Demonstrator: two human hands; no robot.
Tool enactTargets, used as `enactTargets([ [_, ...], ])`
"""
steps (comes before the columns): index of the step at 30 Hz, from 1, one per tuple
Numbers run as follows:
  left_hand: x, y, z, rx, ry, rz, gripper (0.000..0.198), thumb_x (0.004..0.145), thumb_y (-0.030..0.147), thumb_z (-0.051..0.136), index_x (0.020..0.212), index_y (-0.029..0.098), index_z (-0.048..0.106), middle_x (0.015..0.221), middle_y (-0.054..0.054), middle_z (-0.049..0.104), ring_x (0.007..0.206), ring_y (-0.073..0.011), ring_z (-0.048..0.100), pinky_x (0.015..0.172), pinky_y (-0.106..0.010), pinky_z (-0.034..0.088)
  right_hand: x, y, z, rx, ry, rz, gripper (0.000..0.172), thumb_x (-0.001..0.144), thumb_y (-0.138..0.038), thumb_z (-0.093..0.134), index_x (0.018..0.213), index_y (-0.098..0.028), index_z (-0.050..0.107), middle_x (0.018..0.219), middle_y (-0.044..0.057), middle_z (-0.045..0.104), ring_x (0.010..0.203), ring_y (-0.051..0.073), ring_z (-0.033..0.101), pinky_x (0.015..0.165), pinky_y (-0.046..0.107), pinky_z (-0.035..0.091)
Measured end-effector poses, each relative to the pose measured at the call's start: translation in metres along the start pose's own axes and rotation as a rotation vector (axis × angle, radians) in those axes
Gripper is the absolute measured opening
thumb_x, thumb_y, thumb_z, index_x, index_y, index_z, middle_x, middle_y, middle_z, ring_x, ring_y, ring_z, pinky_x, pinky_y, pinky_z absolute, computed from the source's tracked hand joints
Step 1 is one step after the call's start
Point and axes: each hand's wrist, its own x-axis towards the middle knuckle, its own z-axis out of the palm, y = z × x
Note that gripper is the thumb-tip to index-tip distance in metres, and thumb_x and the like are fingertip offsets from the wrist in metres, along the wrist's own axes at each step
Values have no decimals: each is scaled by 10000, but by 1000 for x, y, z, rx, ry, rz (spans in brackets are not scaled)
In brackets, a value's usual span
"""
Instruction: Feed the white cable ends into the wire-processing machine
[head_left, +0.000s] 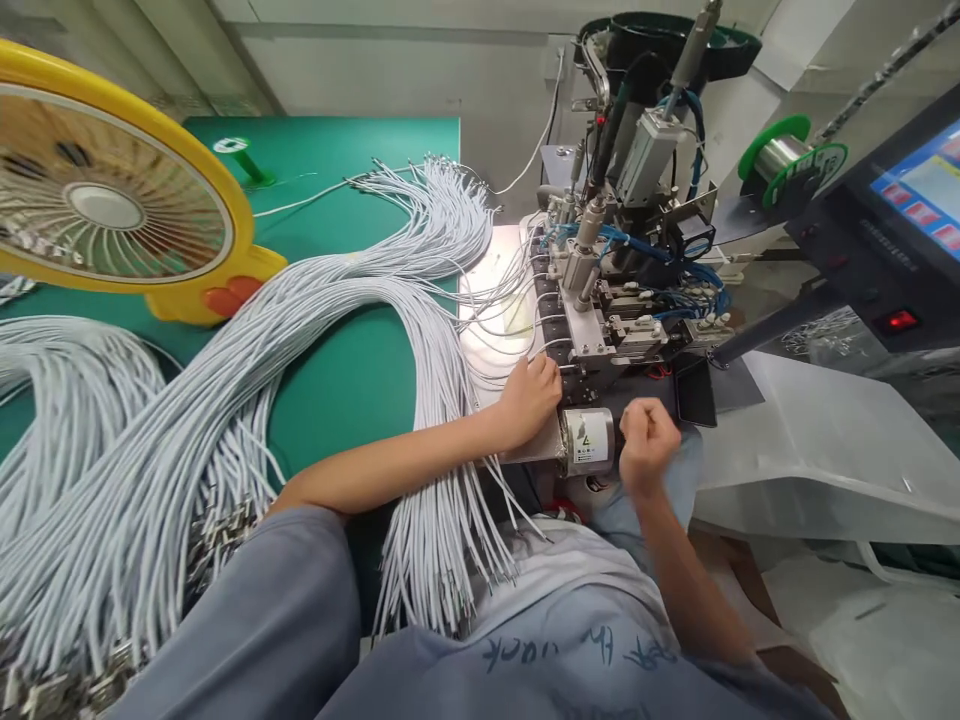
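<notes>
My left hand (531,400) is at the front left edge of the machine (589,290), its fingers curled in against the black guide. White cables run close by and pass beneath it; whatever its fingertips pinch is hidden. In front of the machine, to the right of a round metal cylinder with a label (589,438), my right hand (649,438) is closed like a fist, and its inside cannot be seen. A thick bundle of white cables (431,360) drapes over the table edge left of my left hand. Several single cables (502,300) lead into the machine's clamps.
A yellow fan (247,270) stands on the green table (337,385) at left, beside more cable bundles (75,390). A green spool (251,165) lies behind. At right are a wire reel (787,160), a control screen (926,190) and a pale chute (825,430).
</notes>
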Motion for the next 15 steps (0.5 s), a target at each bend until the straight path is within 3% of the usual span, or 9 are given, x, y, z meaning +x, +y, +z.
enactTargets([
  [4, 2, -10, -8, -38, 5, 6, 314, 825, 139, 464, 1090, 39, 600, 1081, -185, 592, 1015, -268, 540, 801, -365, 432, -36, -26, 25, -11, -399, -149, 225, 877, -244, 438, 685, -182, 537, 576, -25, 507, 529, 100, 472, 523, 223, 365],
  [7, 8, -44, -26, -119, -29, -30, 252, 787, 113, 471, 965, 104, 650, 985, -128, 623, 898, -218, 583, 706, -306, 448, -45, -33, 43, -117, -606, -192, 193, 870, -209, 440, 770, -174, 600, 701, 20, 613, 634, 128, 559, 596, 239, 411],
  [9, 12, -87, -38, -108, -54, -208, 319, 740, 25, 433, 938, 117, 666, 979, -104, 638, 906, -202, 594, 703, -280, 451, -46, -34, 50, -196, -656, -188, 187, 865, -196, 441, 852, -170, 626, 780, 41, 650, 686, 145, 587, 636, 254, 424],
  [11, 12, -141, -44, -62, -74, -326, 437, 690, -9, 440, 1042, 147, 648, 1049, -73, 638, 994, -201, 578, 754, -265, 455, -47, -34, 53, -250, -690, -179, 206, 865, -193, 436, 915, -170, 634, 842, 53, 669, 732, 159, 606, 671, 267, 433],
  [13, 7, -195, -40, -9, -163, -309, 517, 669, 15, 477, 1142, 180, 604, 1117, -46, 620, 1058, -209, 554, 806, -259, 450, -49, -35, 53, -288, -719, -173, 232, 868, -198, 427, 966, -177, 635, 900, 58, 675, 773, 171, 617, 683, 275, 437],
  [15, -3, -236, -30, -16, -368, -266, 525, 660, 59, 515, 1169, 165, 582, 1086, -58, 625, 999, -215, 575, 775, -249, 459, -51, -38, 51, -310, -736, -158, 248, 870, -206, 424, 996, -185, 636, 935, 57, 675, 784, 177, 622, 676, 280, 441],
])
